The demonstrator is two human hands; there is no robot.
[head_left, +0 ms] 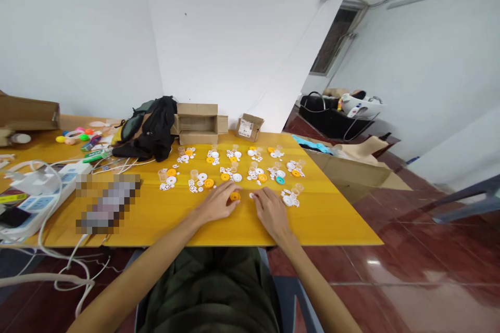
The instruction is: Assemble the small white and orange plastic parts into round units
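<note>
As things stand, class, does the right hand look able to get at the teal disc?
Probably yes. The teal disc lies just beyond the right hand, with nothing visible between them, though that hand seems to hold a small white piece it may need to release.

Left hand (pixel 219 202) holds orange round plastic disc (pixel 234 196) above yellow wooden surface (pixel 328 223); right of disc, right hand (pixel 271 210) pinches small white piece (pixel 251 195). Beyond disc: white dotted pieces (pixel 192 186), open brown cardboard box (pixel 197 138).

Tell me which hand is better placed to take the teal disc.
The right hand, probably: the teal disc lies just beyond it, though it seems to pinch a small white piece. The left hand is farther off, apparently holding an orange piece.
</note>
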